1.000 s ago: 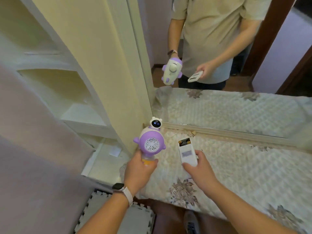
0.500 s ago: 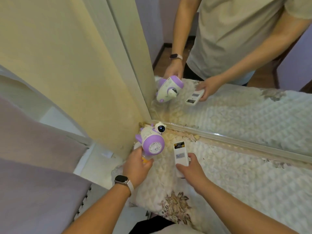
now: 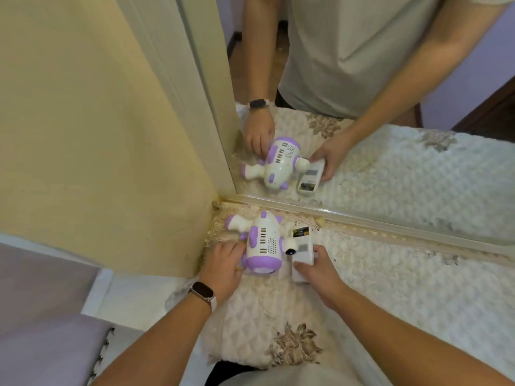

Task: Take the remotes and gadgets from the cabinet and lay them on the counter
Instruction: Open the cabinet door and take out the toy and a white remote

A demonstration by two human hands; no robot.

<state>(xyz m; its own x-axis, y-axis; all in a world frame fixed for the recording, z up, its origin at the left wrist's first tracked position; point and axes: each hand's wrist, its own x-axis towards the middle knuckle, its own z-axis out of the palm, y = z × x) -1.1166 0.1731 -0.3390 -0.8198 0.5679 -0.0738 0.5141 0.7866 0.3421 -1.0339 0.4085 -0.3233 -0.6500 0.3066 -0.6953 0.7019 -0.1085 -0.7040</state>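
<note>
**Status: placement step, release pending.**

1. Left hand (image 3: 225, 263), watch (image 3: 203, 292) on the wrist: the fingers curl round the purple end of the toy (image 3: 263, 243). One second earlier this hand held the toy upright above the counter (image 3: 390, 288). The toy now lies on its side on the quilted cover, close to the corner by the cabinet (image 3: 97, 121) side panel.

2. Right hand (image 3: 317, 270): the thumb and fingers pinch the near end of the remote (image 3: 302, 252). The remote was raised a second ago. It now lies flat on the cover, back face up, with the battery bay open. It sits just beside the toy, and the toy's head overlaps its left edge.

3. Mirror (image 3: 390, 174), beyond both items: the reflection shows the toy and the remote resting on the cover, each with a hand on it.

**Assessment:** both items appear to be set down. Neither hand has let go. Once both hands release, this pair is done. How many items are left in the cabinet cannot be told from this view.
</note>
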